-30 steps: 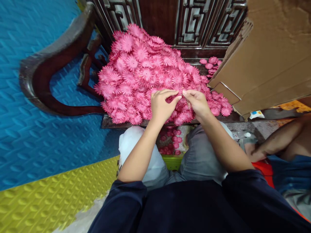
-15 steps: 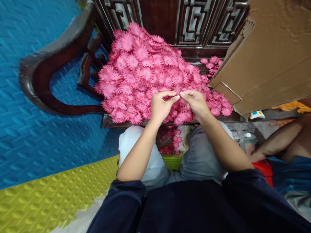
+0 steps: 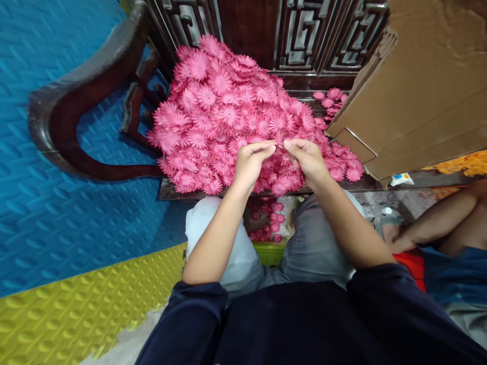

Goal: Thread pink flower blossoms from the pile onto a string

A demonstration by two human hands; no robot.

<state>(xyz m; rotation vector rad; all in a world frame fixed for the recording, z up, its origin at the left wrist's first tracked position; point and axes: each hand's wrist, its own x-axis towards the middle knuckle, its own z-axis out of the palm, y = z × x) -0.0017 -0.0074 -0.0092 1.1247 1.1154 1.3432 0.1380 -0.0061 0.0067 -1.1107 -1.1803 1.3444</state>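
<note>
Here two hands, countless flowers

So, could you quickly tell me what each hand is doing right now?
Left hand: fingers pinched over the pink flowers.
Right hand: pinched likewise; held item too small to tell.

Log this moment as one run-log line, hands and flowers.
left hand: pinching pink flower piece | right hand: pinching same spot | pink flower pile: heaped on wooden seat | cardboard box: right
</note>
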